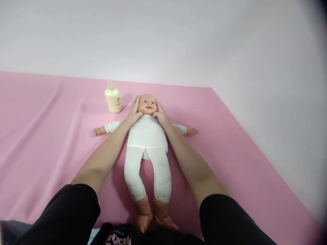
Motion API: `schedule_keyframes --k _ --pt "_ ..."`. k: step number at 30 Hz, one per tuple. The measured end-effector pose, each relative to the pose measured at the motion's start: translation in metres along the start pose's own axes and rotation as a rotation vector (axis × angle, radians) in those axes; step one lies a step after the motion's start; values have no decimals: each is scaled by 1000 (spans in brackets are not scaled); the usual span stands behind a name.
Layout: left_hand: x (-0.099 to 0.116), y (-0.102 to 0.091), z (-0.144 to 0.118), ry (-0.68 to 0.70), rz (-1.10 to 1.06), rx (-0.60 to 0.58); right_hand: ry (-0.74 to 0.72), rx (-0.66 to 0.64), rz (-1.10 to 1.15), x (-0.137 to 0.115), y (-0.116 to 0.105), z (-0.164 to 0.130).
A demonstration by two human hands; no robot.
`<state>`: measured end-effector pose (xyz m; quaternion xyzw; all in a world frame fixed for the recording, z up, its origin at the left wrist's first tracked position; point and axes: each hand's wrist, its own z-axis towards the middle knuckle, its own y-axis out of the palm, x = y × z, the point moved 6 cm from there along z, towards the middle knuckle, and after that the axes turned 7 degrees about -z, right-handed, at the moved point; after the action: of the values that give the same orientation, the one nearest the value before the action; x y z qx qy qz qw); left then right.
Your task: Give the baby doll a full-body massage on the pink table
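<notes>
Black sleeves sit closest to you, and your two bare arms reach out over the pink sheet (230, 143). Your left hand (134, 112) lies flat and open on one cheek of the baby doll (147, 136), and your right hand (160, 115) lies open on the other cheek. So both hands cup the doll's head. It lies face up, arms spread wide, feet near you. One cream lotion bottle (112, 99) stands just beside its head

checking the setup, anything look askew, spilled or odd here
Nothing stands out. The doll lies flat on the pink sheet, both hands cupping its head, and the lotion bottle stands upright, no spill visible.
</notes>
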<state>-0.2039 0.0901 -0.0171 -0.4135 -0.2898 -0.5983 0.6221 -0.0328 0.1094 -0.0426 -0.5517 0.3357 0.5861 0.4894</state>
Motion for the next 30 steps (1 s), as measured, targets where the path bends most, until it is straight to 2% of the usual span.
schedule_keyframes --k 5,9,17,24,30 --pt "4 3 1 -109 -100 14 -10 36 123 -2 1 2" --pt "6 4 1 -136 -144 26 -34 82 182 -7 -1 2" --pt "6 2 0 -100 -218 15 -30 94 15 -15 -1 -4" --pt "5 0 -1 -31 -59 8 -42 23 -99 -16 3 -9" --pt "-3 0 2 -31 -44 11 -60 47 -110 -23 1 -12"
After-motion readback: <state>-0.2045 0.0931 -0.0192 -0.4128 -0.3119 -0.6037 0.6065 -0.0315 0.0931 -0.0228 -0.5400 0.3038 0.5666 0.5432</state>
